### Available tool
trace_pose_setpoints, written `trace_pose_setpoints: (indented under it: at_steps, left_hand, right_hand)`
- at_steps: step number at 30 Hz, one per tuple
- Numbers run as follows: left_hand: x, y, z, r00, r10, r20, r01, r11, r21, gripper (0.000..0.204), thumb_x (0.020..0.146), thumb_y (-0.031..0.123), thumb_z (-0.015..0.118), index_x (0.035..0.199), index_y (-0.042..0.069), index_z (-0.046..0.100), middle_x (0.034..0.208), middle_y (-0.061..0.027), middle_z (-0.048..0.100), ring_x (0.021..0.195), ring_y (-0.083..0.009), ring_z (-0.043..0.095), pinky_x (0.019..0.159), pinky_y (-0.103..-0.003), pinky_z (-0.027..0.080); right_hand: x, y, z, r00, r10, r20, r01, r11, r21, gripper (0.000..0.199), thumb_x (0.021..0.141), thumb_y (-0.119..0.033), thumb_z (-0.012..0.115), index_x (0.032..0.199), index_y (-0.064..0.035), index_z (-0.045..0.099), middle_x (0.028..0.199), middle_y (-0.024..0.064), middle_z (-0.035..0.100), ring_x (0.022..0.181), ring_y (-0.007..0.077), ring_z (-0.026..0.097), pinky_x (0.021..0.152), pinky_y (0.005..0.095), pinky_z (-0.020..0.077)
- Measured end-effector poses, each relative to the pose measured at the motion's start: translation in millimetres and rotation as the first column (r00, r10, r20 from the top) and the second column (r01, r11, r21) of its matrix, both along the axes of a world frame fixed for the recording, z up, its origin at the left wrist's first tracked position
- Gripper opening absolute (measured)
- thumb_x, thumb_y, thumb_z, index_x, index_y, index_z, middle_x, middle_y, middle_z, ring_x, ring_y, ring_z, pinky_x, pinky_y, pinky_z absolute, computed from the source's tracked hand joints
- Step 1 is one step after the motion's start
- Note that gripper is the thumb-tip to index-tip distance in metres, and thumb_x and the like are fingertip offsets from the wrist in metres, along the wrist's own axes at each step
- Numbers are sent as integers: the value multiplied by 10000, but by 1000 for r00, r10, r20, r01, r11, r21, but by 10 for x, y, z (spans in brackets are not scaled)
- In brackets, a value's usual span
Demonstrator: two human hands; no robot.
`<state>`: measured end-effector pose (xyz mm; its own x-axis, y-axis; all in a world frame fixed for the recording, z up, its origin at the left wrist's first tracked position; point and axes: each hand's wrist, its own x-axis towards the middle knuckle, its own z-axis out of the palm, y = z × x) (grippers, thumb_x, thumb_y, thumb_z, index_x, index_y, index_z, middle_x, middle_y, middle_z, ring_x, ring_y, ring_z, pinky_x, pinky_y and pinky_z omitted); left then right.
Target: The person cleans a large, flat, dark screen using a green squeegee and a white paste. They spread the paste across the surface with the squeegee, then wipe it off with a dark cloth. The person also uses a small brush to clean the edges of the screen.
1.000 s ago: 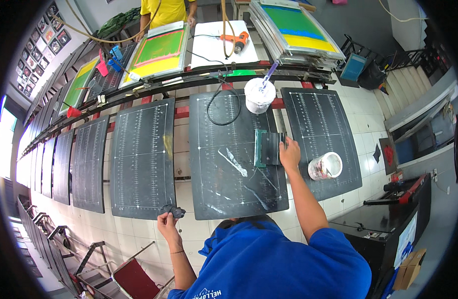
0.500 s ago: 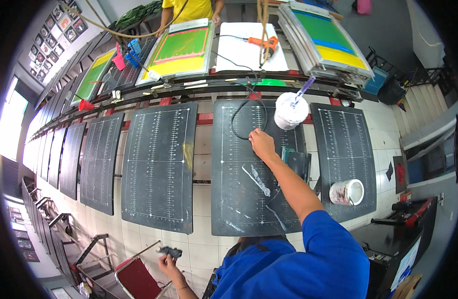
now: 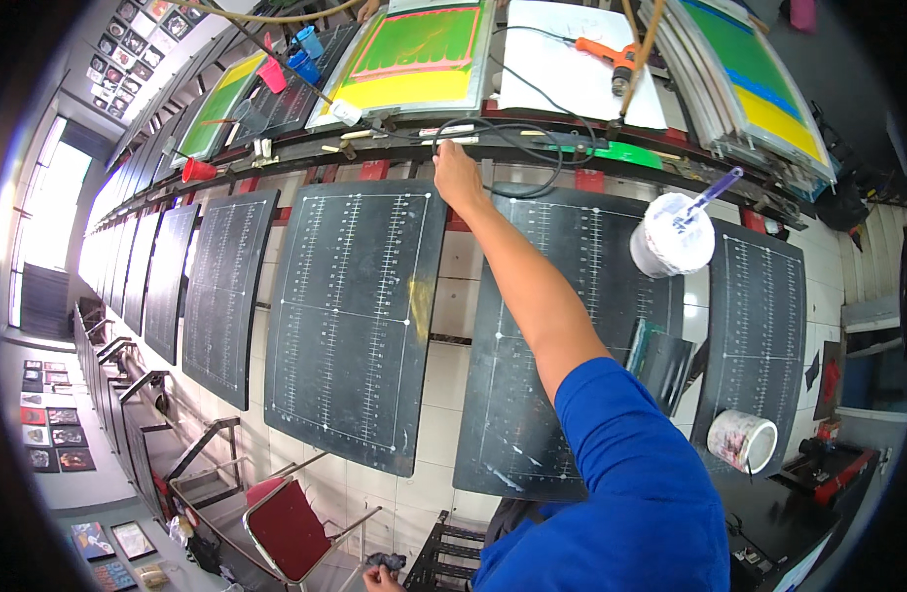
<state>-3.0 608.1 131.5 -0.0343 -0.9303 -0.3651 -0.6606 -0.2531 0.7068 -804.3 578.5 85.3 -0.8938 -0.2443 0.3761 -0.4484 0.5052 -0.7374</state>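
My right hand (image 3: 458, 176) reaches to the front of the rail, its fingers closed on a black cable (image 3: 562, 168) that loops away to the right. Low in the picture, my left hand (image 3: 382, 578) grips a dark crumpled cloth (image 3: 385, 561) beside the chair. Under my right arm lies a black board (image 3: 542, 296) with white ruled scales. A white tub (image 3: 665, 242) of pale paste, a purple-handled tool (image 3: 715, 192) standing in it, sits at that board's right edge.
Along the rail are printing frames (image 3: 414, 84) in green and yellow, an orange gun-shaped power tool (image 3: 611, 59) on a white sheet, and a stack of frames (image 3: 759, 89). A stained white pail (image 3: 741, 441) stands at right. A red chair (image 3: 288, 530) is at lower left.
My right hand has carried the cable left and up to the rail. My left hand with the cloth has dropped lower. The whole view has shifted left.
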Motion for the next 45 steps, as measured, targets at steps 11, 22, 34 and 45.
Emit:
trace_pose_setpoints:
  at_steps: [11, 22, 34, 45]
  left_hand:
    - [945, 603, -302, 796, -135, 590, 36, 984, 177, 425, 882, 331, 674, 1175, 24, 640, 1172, -214, 647, 1044, -365, 608, 949, -452, 468]
    - [506, 342, -912, 981, 193, -11, -192, 981, 29, 122, 928, 131, 652, 903, 45, 571, 811, -2, 561, 702, -92, 518, 606, -243, 464]
    - [1090, 643, -2126, 872, 412, -264, -363, 907, 215, 80, 905, 46, 630, 933, 46, 555, 839, -35, 580, 739, -131, 598, 629, -282, 561]
    - [1539, 1300, -2842, 875, 483, 12, -470, 845, 256, 66, 784, 36, 641, 815, 5, 592, 757, -77, 629, 641, -167, 639, 544, -313, 574]
  right_hand:
    - [-298, -443, -305, 953, 117, 280, -146, 985, 87, 309, 909, -258, 610, 1016, 28, 657, 1048, 298, 651, 1023, 457, 616, 884, 509, 497]
    - [267, 508, 327, 947, 288, 146, -312, 930, 192, 374, 877, -387, 616, 1024, -64, 731, 978, 144, 729, 922, 292, 695, 821, 384, 523]
    - [3463, 1791, 814, 624, 497, 603, -614, 789, -14, 286, 970, -192, 596, 1164, 10, 657, 1059, 44, 679, 976, 115, 589, 890, 254, 446]
    - [4793, 2305, 1429, 520, 507, 687, -712, 702, 22, 260, 955, -163, 608, 1155, -3, 656, 960, 17, 665, 857, 80, 569, 782, 239, 454]
